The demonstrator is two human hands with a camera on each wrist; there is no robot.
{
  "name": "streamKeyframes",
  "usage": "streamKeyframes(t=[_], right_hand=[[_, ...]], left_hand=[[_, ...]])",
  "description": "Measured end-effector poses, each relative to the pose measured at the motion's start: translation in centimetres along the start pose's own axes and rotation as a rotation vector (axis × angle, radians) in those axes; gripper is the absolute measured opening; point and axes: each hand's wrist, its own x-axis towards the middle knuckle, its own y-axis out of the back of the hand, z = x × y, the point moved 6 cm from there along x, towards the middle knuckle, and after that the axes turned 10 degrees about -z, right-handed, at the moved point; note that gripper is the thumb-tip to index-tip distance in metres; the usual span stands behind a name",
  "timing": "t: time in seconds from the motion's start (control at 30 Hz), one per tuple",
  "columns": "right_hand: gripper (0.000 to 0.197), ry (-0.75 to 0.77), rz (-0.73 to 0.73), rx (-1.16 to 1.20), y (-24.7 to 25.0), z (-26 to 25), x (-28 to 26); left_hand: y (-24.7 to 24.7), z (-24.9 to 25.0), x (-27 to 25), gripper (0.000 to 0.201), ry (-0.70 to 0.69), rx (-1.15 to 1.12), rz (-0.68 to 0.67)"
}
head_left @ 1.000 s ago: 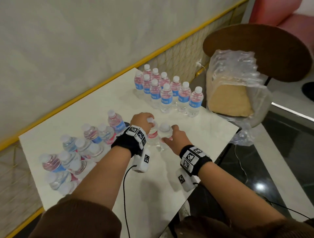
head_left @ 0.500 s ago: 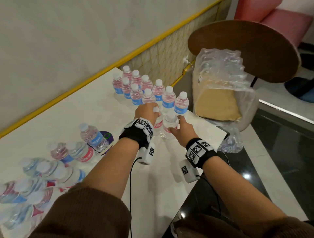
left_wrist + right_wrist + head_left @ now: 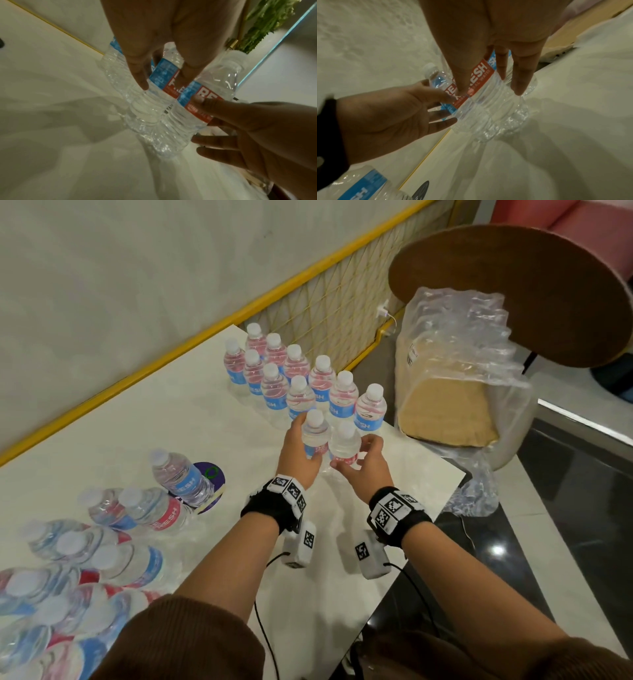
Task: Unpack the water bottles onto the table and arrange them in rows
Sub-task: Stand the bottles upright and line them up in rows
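Beside the rows [image 3: 301,378], each hand [image 3: 296,455] [image 3: 368,465] holds a bottle [image 3: 315,436] [image 3: 344,445] upright

The water bottles [image 3: 298,392] standing in rows at the far side are clear plastic with white caps and labels half blue, half red, lettered in white. The loose bottles [image 3: 102,559] at the near left carry the same colours. The surface [image 3: 164,412] is off-white with faint marbling. A purple disc [image 3: 214,474] bears a green ring. Both wristbands [image 3: 397,508] are black with black-and-white square markers. The sleeves [image 3: 191,642] are brown. The wall rail [image 3: 171,357] is yellow.
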Motion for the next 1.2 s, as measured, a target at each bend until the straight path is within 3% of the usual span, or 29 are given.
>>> streamKeyframes(t=[0.17,0.27,0.4,0.5,0.67,0.87,1.2], right_hand=[[0.06,0.052,-0.134,-0.025,0.2,0.3,0.4],[0.068,0.121,-0.131,-0.014,0.1,-0.3,0.5],[0.084,0.064,-0.036,-0.017,-0.3,-0.3,1.4],[0.074,0.026,-0.022,0.029,-0.2,-0.2,1.6],[0.062,-0.001,-0.035,0.016,0.3,0.9,1.1],[0.082,-0.104,-0.019,0.029,0.0,1.9,1.1],[0.059,-0.165,-0.049,-0.042,0.4,3.0,1.8]], left_hand=[[0.2,-2.4,0.7,0.077,0.17,0.171,0.013],[-1.1,-3.7,0.3,0.09,0.169,0.042,-0.086],[-1.2,-5.4,0.3,0.069,0.227,0.053,-0.017],[-0.7,-5.8,0.8,0.064,0.232,0.062,0.026],[-0.8,-6.1,1.7,0.069,0.313,0.144,-0.038],[-1.1,-6.3,1.3,0.049,0.286,0.121,-0.083],[-1.2,-7.0,2.2,0.044,0.344,0.102,-0.062]])
